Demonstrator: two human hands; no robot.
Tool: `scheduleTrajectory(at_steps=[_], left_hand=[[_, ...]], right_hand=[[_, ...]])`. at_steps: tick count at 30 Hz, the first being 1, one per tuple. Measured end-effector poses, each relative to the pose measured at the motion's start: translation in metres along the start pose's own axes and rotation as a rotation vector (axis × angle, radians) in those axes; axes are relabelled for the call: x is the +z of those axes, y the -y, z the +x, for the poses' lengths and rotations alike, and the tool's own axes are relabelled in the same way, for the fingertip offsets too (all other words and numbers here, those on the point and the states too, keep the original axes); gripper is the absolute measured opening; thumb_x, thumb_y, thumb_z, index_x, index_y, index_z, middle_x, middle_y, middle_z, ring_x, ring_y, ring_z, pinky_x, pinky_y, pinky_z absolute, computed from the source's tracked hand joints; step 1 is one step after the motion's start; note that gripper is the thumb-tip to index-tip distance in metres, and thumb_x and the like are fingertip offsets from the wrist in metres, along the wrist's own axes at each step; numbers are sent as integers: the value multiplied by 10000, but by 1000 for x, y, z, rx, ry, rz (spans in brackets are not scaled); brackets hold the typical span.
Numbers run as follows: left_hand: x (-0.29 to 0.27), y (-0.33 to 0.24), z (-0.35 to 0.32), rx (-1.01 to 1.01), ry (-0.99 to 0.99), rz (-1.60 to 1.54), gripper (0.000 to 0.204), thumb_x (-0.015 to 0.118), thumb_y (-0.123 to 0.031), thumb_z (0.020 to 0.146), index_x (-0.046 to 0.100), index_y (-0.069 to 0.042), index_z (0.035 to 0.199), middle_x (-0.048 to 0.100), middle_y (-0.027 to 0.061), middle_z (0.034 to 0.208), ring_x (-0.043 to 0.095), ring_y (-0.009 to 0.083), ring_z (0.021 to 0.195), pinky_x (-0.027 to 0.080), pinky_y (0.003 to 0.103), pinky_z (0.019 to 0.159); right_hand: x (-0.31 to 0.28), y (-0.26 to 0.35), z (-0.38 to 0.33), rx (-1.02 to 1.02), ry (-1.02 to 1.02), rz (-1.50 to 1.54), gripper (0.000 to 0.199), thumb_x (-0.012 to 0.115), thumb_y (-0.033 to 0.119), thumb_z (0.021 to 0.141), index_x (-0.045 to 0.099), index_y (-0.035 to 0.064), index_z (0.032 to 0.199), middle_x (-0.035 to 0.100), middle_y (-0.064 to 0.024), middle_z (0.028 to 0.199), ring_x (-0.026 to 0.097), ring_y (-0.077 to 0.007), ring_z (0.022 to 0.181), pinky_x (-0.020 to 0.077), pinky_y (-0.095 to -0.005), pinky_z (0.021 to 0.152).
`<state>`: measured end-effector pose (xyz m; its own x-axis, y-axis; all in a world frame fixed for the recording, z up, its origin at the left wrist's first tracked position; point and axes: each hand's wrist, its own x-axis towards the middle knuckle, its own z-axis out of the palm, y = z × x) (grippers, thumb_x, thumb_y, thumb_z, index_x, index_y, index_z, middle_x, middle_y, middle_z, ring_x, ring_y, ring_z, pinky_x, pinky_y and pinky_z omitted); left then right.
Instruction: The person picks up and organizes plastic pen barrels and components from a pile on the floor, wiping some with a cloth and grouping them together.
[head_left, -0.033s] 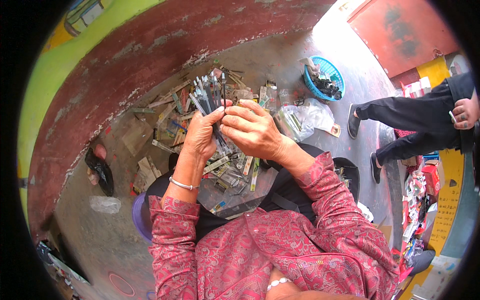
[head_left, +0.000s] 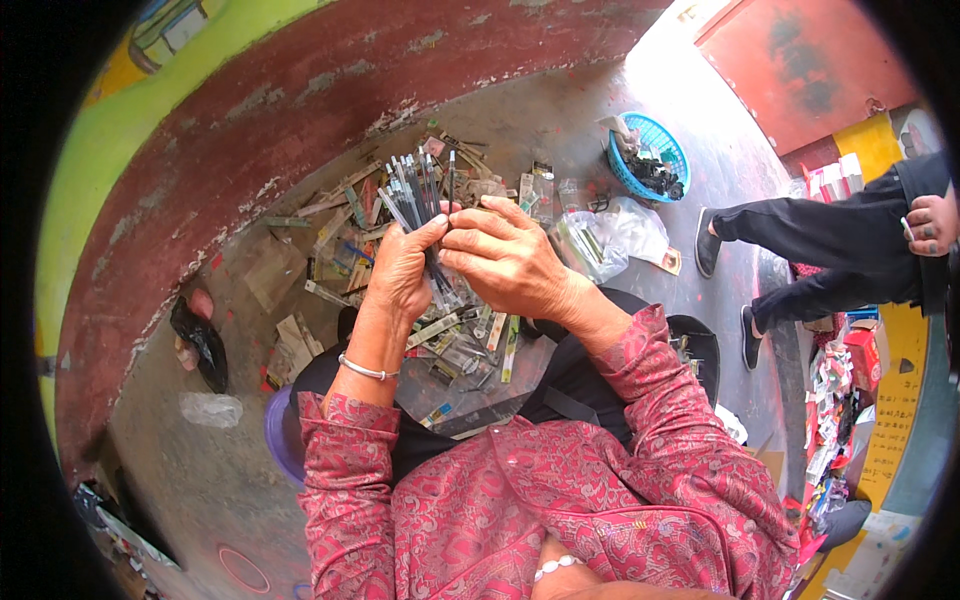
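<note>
Holding a pen bundle over the scrap pile

Gripping: left hand (head_left: 400,265) is closed around a bundle of pens (head_left: 412,190), tips fanning up and out above the fist. Bundle sits mid-air, in front of the person's chest, above the floor litter.

Right hand (head_left: 505,255) is half-curled, fingers (head_left: 470,215) pinching at the side of the bundle, touching the left thumb area. Cannot tell if it holds a single pen or just steadies the bunch.

Silver bangle (head_left: 362,369) on the left wrist. Red patterned sleeves (head_left: 650,400) on both arms.

Below the hands: pile (head_left: 340,230) of pens, packets and strips spread on the concrete floor (head_left: 200,480), running up to the red wall (head_left: 250,130). More pieces lie in the lap (head_left: 470,350).

Far side of the floor: blue basket (head_left: 655,150) with dark parts, clear plastic bag (head_left: 620,235) just beside the pile. Black bag (head_left: 205,345) near the wall at left.

Another person's legs (head_left: 810,240) in dark trousers stand at right, well apart.
</note>
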<state>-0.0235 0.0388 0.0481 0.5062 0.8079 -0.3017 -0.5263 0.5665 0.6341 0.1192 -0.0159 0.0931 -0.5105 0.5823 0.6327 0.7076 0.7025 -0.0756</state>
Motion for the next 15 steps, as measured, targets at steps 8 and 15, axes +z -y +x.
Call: scheduleTrajectory(at_steps=[8,15], left_hand=[[16,5,-7,-84,256,228,188,557,-137,831,528,-6,961,582,40,765,539,92,609,447,208,538],[21,20,-8,-116,269,387,186,540,-173,851,514,-13,942,551,23,731,498,76,567,423,197,518]], right_hand=[[-17,-12,10,886,-264,728,176,636,147,765,602,-23,734,593,-78,606,554,-92,478,427,-222,425],[-1,-44,1,1122,-125,658,220,673,190,674,630,-25,696,601,-74,573,555,-86,517,459,-246,481]])
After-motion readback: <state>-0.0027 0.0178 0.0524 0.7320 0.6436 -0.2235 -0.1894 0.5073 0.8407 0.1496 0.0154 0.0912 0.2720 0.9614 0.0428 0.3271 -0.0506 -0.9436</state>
